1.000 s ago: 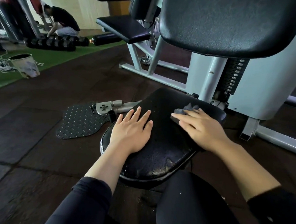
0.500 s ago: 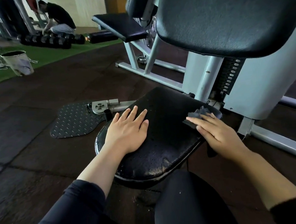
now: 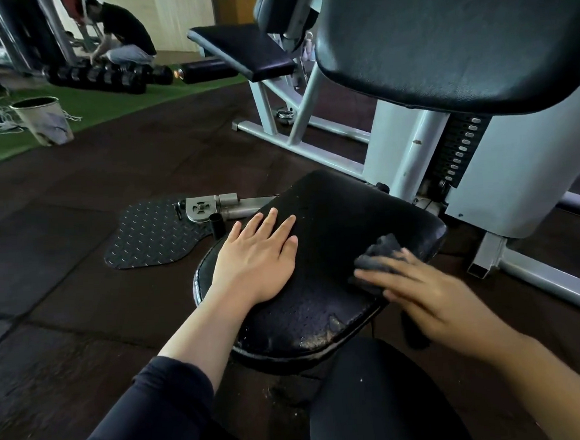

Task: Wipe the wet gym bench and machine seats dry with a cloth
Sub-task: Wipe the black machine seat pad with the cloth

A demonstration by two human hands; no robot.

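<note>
Hands on the wet seat (image 3: 323,224), cloth (image 3: 380,254) near its right edge.
Your left hand (image 3: 257,256) lies flat, fingers straight, on the seat's left side; your right hand (image 3: 424,296) (blurred) presses the grey cloth down, fingers extended over it. Droplets dot the seat's near rim.

Perforated black vinyl machine seat (image 3: 333,223), wet and glossy under the left hand (image 3: 255,256); soft matt grey cloth (image 3: 378,256) beneath the right hand (image 3: 431,299); diamond-textured footplate (image 3: 152,236) left of both.
</note>
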